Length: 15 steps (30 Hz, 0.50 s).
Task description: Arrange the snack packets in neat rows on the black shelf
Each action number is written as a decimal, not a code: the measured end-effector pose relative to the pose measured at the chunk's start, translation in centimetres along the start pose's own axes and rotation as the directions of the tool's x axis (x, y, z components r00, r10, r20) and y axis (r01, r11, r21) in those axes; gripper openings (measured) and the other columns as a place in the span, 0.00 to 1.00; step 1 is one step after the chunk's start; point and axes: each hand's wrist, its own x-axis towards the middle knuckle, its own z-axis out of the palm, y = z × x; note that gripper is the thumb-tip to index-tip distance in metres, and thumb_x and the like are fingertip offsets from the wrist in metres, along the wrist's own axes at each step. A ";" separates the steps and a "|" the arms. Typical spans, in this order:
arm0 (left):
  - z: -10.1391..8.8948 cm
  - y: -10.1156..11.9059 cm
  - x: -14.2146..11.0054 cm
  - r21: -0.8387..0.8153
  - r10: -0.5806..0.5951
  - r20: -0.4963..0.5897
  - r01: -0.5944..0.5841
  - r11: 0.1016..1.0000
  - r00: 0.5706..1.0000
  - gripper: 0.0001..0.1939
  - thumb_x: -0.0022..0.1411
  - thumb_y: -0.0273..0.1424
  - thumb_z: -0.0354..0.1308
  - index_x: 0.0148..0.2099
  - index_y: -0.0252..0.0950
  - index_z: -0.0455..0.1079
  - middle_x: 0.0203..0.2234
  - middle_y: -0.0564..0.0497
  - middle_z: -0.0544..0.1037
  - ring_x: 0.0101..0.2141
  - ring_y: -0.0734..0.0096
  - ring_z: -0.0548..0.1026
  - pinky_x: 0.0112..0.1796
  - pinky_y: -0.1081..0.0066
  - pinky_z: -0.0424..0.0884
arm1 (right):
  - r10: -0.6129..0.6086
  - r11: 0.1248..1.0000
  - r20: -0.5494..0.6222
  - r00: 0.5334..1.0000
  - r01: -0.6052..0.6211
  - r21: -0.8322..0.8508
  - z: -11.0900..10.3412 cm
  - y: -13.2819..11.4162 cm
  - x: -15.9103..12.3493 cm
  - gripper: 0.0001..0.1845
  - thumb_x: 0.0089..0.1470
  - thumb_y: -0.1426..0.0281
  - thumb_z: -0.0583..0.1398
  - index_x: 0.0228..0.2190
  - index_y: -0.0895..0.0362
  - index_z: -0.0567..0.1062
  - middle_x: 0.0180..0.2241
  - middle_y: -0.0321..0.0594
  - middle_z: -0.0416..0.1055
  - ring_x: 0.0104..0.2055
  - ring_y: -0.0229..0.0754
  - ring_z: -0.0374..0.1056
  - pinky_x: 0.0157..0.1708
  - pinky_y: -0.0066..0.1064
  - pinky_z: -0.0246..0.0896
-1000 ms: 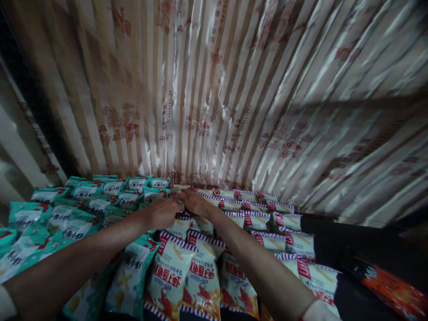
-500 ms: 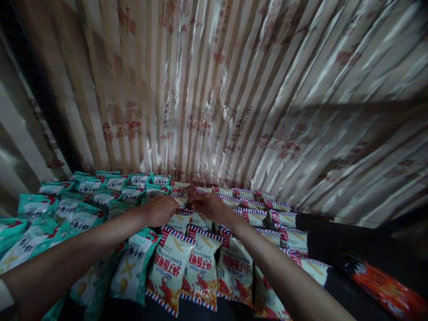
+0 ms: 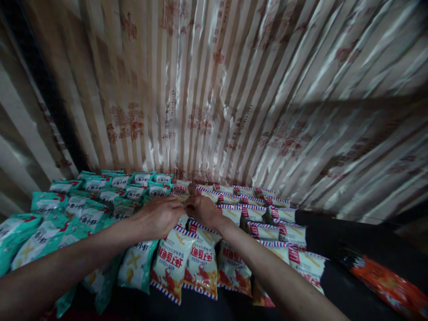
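Note:
Both my hands meet over the middle of a spread of snack packets. My left hand [image 3: 159,216] is curled, its fingers closed on a white packet with a red-and-blue striped edge [image 3: 183,219] that is mostly hidden under it. My right hand [image 3: 202,211] is also closed, pinching the top of the same row of white packets. Just below my hands lie two white packets with orange print [image 3: 172,263], overlapping like tiles.
Teal snack packets [image 3: 90,200] cover the left side in rows. White striped packets [image 3: 267,218] run to the right, onto a dark surface [image 3: 337,236]. An orange packet [image 3: 384,281] lies at the lower right. A shiny striped curtain [image 3: 214,89] hangs behind.
Both hands have drawn back toward me by a row or so, staying together. The view has shifted, so the packets sit a little higher and further left.

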 end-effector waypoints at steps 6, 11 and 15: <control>2.6 6.2 -3.2 0.075 0.240 -0.126 -0.232 0.970 0.963 0.17 0.64 0.31 0.45 0.52 0.33 0.64 0.52 0.45 0.70 0.54 0.61 0.64 0.55 0.62 0.59 | 0.057 0.997 -0.019 0.998 -0.058 -0.053 0.2 -1.3 0.4 0.11 0.50 0.75 0.55 0.29 0.59 0.78 0.29 0.42 0.75 0.30 0.38 0.69 0.30 0.25 0.56; 6.1 7.0 -4.4 0.160 0.161 -0.130 -0.140 0.977 0.978 0.23 0.64 0.30 0.43 0.61 0.33 0.54 0.61 0.45 0.57 0.61 0.62 0.52 0.59 0.61 0.53 | 0.072 0.994 -0.005 0.997 -0.072 -0.076 0.9 -1.9 1.1 0.12 0.51 0.75 0.54 0.31 0.60 0.78 0.31 0.44 0.75 0.32 0.38 0.69 0.31 0.24 0.56; 7.9 6.4 -4.4 0.196 0.068 -0.147 -0.038 0.980 0.987 0.24 0.65 0.34 0.43 0.62 0.35 0.51 0.63 0.47 0.53 0.62 0.62 0.49 0.59 0.60 0.52 | 0.065 0.997 -0.029 0.997 -0.066 -0.044 1.5 -1.7 1.5 0.11 0.51 0.76 0.54 0.31 0.60 0.78 0.32 0.45 0.75 0.33 0.39 0.69 0.32 0.24 0.57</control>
